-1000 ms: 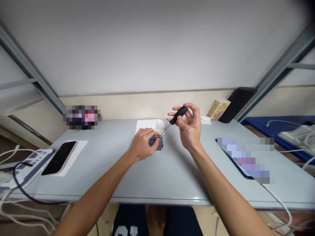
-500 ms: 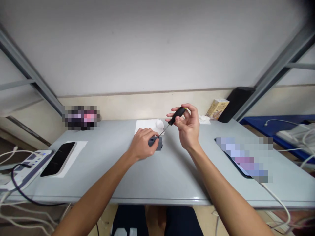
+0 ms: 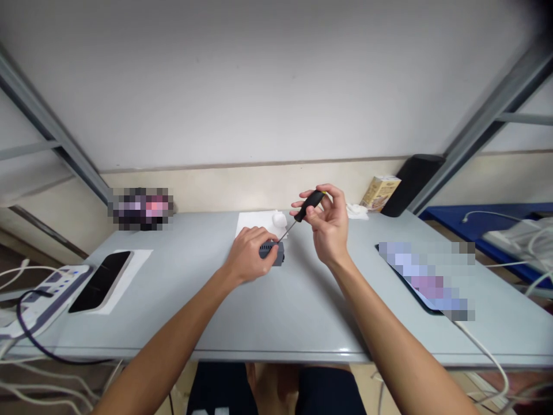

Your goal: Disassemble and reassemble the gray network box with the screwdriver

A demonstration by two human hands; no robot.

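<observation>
A small dark grey box with slots (image 3: 277, 256) rests on the desk, and my left hand (image 3: 252, 253) is wrapped round its left side. Thumb and fingers grip the box from the front and top. My right hand (image 3: 330, 225) holds a screwdriver (image 3: 310, 205) by its black handle, which has a yellow end. The thin shaft slants down to the left, and its tip meets the top of the box beside my left fingers. Exactly where the tip sits is too small to make out. Behind the box lies white paper (image 3: 250, 221) with a round white object (image 3: 279, 219) on it.
To the left are a phone (image 3: 101, 282) on paper and a white power strip (image 3: 47, 300) with cables. A tablet-like device (image 3: 425, 279), partly blurred out, lies right. At the back right stand a yellow carton (image 3: 380, 193), a black cylinder (image 3: 412, 184) and crumpled tissue (image 3: 357, 211).
The view has shifted very slightly. Both hands, the screwdriver and the box keep nearly the same positions; my legs under the desk have moved a little apart.
</observation>
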